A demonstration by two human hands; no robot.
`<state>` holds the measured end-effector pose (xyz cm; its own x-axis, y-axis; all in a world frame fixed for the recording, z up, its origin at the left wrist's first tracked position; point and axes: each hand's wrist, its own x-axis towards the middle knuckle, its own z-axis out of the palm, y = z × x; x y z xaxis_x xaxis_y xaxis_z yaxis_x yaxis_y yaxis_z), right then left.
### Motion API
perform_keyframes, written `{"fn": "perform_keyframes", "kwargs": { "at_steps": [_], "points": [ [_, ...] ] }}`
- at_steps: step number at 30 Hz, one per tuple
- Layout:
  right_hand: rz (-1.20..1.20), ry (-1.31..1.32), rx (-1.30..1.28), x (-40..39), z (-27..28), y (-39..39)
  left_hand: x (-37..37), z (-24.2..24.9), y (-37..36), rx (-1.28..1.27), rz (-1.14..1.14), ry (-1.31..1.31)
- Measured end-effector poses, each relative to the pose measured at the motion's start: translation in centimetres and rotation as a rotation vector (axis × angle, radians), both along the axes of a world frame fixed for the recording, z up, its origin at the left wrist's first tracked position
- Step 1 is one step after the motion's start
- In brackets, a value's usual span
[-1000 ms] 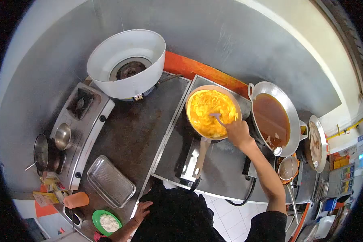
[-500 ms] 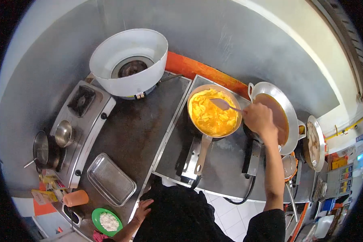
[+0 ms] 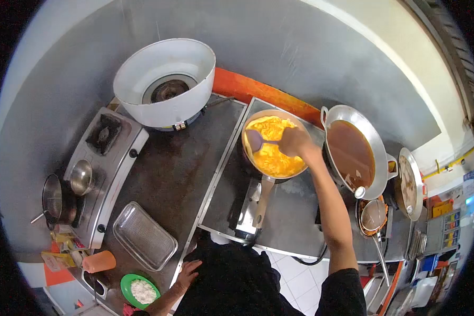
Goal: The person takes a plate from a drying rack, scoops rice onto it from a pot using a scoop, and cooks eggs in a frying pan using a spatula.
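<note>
My right hand point(image 3: 296, 141) is closed around the handle of a purple-grey spatula point(image 3: 255, 140), held over a frying pan point(image 3: 303, 169). The spatula's blade is at the pan's left side. Yellow egg point(image 3: 279, 164), partly set and partly runny, fills the pan. The pan's beige handle point(image 3: 263, 197) points toward me. My left hand point(image 3: 188, 274) lies by the counter edge beside my dark clothing, its visible fingers stretched out and holding nothing I can see. Nearest to it are a clear rectangular tray point(image 3: 145, 236) and a green plate point(image 3: 126, 287) bearing white food.
On the right stand a wok point(image 3: 334, 117) of brown liquid, another broad pan point(image 3: 417, 181) and a long-handled strainer point(image 3: 374, 215). At left are a gas stove point(image 3: 116, 174), a white-walled burner point(image 3: 163, 113) and an orange cup point(image 3: 100, 261). A grey wall point(image 3: 279, 47) runs behind.
My right hand has moved left over the pan, carrying the spatula from the upper middle of the egg to its left side. My left hand stays in about the same place.
</note>
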<state>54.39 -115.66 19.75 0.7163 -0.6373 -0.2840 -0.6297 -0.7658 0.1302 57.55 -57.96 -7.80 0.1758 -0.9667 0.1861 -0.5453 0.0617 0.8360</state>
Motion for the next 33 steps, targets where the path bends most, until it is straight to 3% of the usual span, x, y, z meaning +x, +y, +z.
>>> {"fn": "perform_keyframes", "kwargs": {
  "at_steps": [2, 5, 9, 11, 16, 20, 23, 26, 28, 33],
  "points": [
    [-0.133, -0.021, -0.005, 1.8, 2.3, 2.2, 0.3, -0.5, 0.1, -0.003, -0.023, -0.016],
    [-0.132, -0.079, -0.136, 2.0, 1.0, 0.9, 0.0, -1.0, 0.0, -0.022, -0.021, 0.032],
    [-0.242, -0.001, -0.081, 0.3, 2.2, 0.6, -0.5, -0.1, -0.1, 0.188, 0.042, 0.078],
    [-0.254, 0.033, -0.083, -1.3, -0.3, -1.7, -0.6, 0.6, -0.2, 0.262, 0.053, 0.105],
    [-0.42, 0.018, -0.034, -3.5, 2.7, 0.0, -1.0, 1.2, -0.3, 0.06, 0.061, 0.088],
    [-0.388, -0.041, -0.064, -6.7, 2.7, 0.1, -1.0, 1.0, -0.1, 0.048, 0.043, 0.112],
    [-0.34, -0.067, -0.138, -9.1, 2.7, 0.5, -0.9, 0.1, 0.5, 0.292, 0.022, 0.069],
    [-0.26, -0.108, -0.21, -11.6, 4.4, 2.0, -1.0, -0.9, 0.9, 0.254, 0.031, 0.103],
    [-0.13, -0.238, -0.234, -12.8, 7.9, 4.9, -1.3, 0.0, 0.6, 0.28, 0.114, 0.554],
    [-0.009, -0.08, -0.208, -15.3, 9.3, 7.6, -0.7, 2.5, -0.8, 0.21, 0.016, 0.17]
  ]
}}
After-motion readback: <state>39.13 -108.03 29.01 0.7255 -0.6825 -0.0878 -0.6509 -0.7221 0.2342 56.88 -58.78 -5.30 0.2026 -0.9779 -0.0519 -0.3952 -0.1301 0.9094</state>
